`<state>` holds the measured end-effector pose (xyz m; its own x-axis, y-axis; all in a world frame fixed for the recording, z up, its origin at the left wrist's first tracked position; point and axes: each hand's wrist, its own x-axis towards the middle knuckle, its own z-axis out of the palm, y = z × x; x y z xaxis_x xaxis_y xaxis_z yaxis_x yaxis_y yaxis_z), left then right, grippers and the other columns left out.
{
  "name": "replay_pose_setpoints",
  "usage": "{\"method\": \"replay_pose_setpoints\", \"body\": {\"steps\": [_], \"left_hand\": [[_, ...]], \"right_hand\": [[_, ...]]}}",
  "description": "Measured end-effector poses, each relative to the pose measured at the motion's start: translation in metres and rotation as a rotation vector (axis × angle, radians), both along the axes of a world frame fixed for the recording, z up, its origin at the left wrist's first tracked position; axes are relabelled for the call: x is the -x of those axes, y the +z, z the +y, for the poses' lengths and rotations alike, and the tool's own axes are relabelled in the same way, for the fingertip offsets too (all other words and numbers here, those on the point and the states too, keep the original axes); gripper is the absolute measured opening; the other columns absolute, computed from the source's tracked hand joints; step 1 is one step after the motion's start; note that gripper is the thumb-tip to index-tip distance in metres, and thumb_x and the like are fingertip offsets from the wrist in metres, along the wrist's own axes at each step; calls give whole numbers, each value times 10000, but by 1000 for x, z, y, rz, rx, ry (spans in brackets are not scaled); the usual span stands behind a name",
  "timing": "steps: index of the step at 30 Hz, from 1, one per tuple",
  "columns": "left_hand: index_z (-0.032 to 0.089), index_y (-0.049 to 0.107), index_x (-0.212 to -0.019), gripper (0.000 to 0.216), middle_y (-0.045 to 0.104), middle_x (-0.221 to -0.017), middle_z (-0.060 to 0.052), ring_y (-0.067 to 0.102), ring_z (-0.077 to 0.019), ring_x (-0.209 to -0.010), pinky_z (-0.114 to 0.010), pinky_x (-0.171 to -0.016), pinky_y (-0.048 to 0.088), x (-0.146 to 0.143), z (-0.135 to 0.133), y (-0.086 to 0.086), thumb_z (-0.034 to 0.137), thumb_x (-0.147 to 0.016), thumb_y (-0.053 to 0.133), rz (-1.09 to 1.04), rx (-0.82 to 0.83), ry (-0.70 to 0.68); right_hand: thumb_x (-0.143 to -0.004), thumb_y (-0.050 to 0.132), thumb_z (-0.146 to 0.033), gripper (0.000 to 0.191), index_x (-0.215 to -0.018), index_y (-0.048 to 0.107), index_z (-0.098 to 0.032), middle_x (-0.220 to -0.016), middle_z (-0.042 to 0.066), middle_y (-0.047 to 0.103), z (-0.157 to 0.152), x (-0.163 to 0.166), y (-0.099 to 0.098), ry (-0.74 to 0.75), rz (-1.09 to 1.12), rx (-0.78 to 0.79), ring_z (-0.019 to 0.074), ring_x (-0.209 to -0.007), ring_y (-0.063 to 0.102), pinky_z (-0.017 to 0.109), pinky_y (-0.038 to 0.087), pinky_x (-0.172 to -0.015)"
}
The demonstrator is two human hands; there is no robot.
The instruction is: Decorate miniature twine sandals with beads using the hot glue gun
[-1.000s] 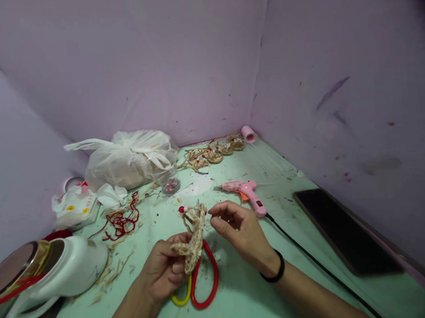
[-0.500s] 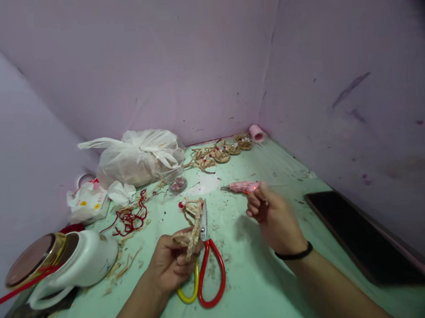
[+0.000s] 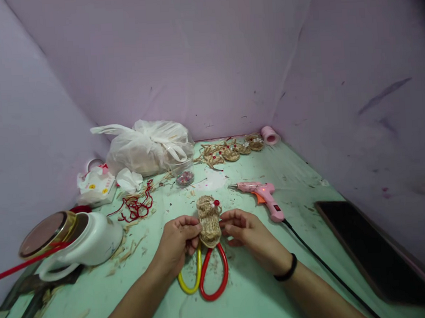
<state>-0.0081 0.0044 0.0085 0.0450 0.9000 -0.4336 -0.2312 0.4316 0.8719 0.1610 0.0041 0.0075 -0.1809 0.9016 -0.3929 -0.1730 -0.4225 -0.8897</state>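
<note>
A small woven jute sandal (image 3: 209, 219) with a red bead and a white bead at its top is held between both hands above the green table (image 3: 257, 295). My left hand (image 3: 178, 242) pinches its left edge with curled fingers. My right hand (image 3: 244, 231), with a black band on the wrist, pinches its right edge. Just under the sandal lie scissors (image 3: 205, 274) with one yellow and one red handle loop, their blades hidden by the sandal.
A pink glue gun (image 3: 263, 196) with a black cord lies to the right. Behind are finished jute pieces (image 3: 230, 152), a white plastic bag (image 3: 147, 146), a bead jar (image 3: 184, 175) and red thread (image 3: 138, 206). A white jug (image 3: 91, 241) stands left, a dark phone (image 3: 369, 245) right.
My right hand went out toward the glue gun, then came back to the sandal. The sandal has been turned to lie flat, held by both hands over the scissors.
</note>
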Motion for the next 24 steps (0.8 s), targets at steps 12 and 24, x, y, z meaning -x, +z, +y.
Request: {"method": "replay_pose_setpoints", "body": {"steps": [12,24], "left_hand": [[145,511,-671,172,467,-325,66,352,-37,-277,-120,-275,246,-1,-3,2,193,-563,636,31,24,-48],[144,509,-687,158,458,-318,74,335,-32,-267,-116,-267,245,-3,-4,2,190,-592,627,50,-3,-49]], "right_hand": [[-594,705,-358,265,-671,570,-143,-629,20,594,-7,7,1,94,-179,-260,149,-588,539,288,417,-572],[-622,692,-344,187,-646,652,-162,-709,36,581,-9,7,5,106,-417,-469,178,-689,541,294,419,-626]]}}
